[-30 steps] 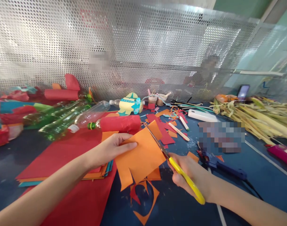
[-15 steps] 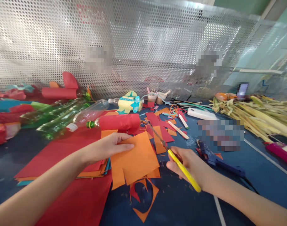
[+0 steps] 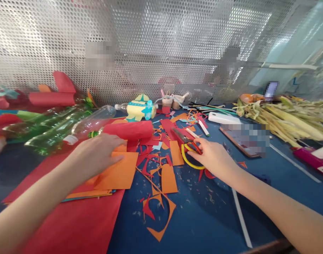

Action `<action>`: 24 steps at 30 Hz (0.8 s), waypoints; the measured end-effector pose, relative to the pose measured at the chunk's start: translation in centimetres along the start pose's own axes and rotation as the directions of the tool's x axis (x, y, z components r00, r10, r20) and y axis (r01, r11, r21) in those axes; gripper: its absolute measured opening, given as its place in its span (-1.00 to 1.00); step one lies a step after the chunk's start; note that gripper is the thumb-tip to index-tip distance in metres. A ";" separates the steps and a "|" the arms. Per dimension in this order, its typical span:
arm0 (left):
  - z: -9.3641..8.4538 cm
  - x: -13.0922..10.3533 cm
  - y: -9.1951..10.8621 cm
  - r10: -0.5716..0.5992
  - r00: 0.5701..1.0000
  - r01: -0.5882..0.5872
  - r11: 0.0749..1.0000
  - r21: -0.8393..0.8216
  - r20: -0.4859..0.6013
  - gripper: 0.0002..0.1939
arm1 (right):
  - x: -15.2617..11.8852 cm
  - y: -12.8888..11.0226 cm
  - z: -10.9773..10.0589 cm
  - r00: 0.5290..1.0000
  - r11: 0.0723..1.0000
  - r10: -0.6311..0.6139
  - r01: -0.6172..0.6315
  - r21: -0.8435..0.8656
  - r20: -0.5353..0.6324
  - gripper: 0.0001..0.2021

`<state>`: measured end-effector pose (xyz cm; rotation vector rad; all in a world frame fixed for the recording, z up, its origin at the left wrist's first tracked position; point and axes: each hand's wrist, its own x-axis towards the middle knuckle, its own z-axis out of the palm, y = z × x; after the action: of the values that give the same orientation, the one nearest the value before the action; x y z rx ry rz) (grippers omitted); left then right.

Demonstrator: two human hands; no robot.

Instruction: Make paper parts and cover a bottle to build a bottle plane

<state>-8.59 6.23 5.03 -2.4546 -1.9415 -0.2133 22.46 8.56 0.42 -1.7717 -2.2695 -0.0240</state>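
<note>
My left hand is stretched over a stack of coloured paper, fingers extended and thumb apart. Below it lies an orange sheet on top of the stack. Just beyond my fingers is a bottle wrapped in red paper, its green neck partly hidden by the hand; whether they touch I cannot tell. My right hand has its fingers on the scissors, which have yellow and red handles and point away to the left. Cut orange pieces and red scraps lie between the hands.
Green plastic bottles lie at the left, with a yellow paper-wrapped bottle farther back. On the right are a phone, a white marker, a white strip and dried husks. A perforated metal panel stands behind.
My left hand has let go of the orange sheet, now on the paper stack, and moved left. My right hand has turned the scissors and moved them slightly away from me.
</note>
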 end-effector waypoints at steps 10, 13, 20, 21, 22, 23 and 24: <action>5.5 -1.6 6.7 0.406 0.885 -0.460 0.834 -0.303 -0.227 -0.72 | -1.7 -1.1 0.8 0.848 0.846 -0.510 0.524 0.097 -0.144 -0.76; 5.9 -2.2 7.2 0.449 0.881 -0.471 0.807 -0.357 -0.147 -0.71 | -1.6 -1.4 1.3 0.822 0.813 -0.555 0.569 0.123 -0.131 -0.89; 5.8 -2.4 7.4 0.500 0.863 -0.477 0.757 -0.446 -0.073 -0.96 | -1.9 -1.2 0.0 0.833 0.815 -0.421 0.521 0.253 -0.358 -0.86; 5.9 -2.3 7.4 0.496 0.865 -0.472 0.756 -0.454 -0.072 -0.96 | -2.2 -1.2 -0.7 0.827 0.788 -0.418 0.537 0.303 -0.376 -0.87; 5.9 -2.4 7.4 0.490 0.869 -0.465 0.757 -0.460 -0.073 -0.96 | -2.6 -1.2 -1.3 0.824 0.749 -0.424 0.552 0.366 -0.376 -0.88; 6.0 -2.4 7.4 0.488 0.870 -0.462 0.755 -0.465 -0.072 -0.95 | -3.0 -1.2 -1.9 0.816 0.694 -0.469 0.578 0.431 -0.339 -0.87; 6.1 -2.4 7.5 0.487 0.870 -0.464 0.753 -0.467 -0.078 -0.91 | -3.4 -1.1 -2.5 0.792 0.628 -0.547 0.602 0.493 -0.270 -0.88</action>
<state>-1.27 2.73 -0.66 -3.1895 -1.3021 -0.6960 22.61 4.64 2.23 -0.6863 -2.3411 0.3900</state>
